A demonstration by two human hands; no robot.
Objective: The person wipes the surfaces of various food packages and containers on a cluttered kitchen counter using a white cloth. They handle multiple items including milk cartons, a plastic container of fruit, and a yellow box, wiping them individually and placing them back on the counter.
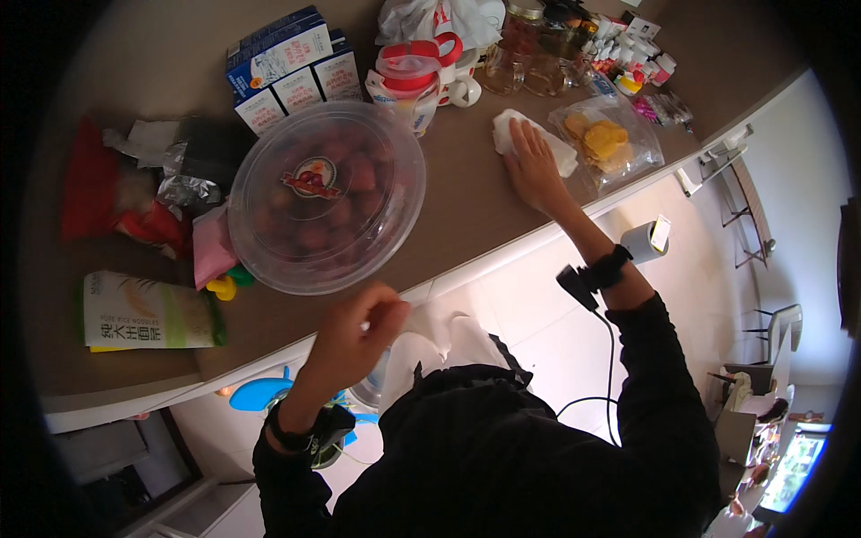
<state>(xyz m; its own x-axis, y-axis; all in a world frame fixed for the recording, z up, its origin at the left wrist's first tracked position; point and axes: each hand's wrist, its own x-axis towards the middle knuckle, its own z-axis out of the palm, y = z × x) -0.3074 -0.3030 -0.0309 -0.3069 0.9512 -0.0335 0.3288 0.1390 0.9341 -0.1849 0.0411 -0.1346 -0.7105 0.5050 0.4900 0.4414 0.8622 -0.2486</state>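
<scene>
My right hand [535,165] lies flat over a folded white cloth or paper wipe [562,153] on the brown counter [464,195], its fingers spread across it. Just right of the wipe is a clear plastic bag of yellow dried food [605,141]. My left hand [360,329] hovers near the counter's front edge with its fingers curled; a small white spot shows inside the curl, too little to tell what it is. Beyond the left hand stands a large round tub [326,198] with a clear lid, holding dark red fruit.
Blue and white drink cartons [289,74], a red-lidded container [407,67], glass mugs [538,70] and small bottles [632,60] line the back. A rice noodle pack [155,311], a pink packet [214,247] and foil wrappings [185,178] lie left. A grey bin [642,243] stands on the floor.
</scene>
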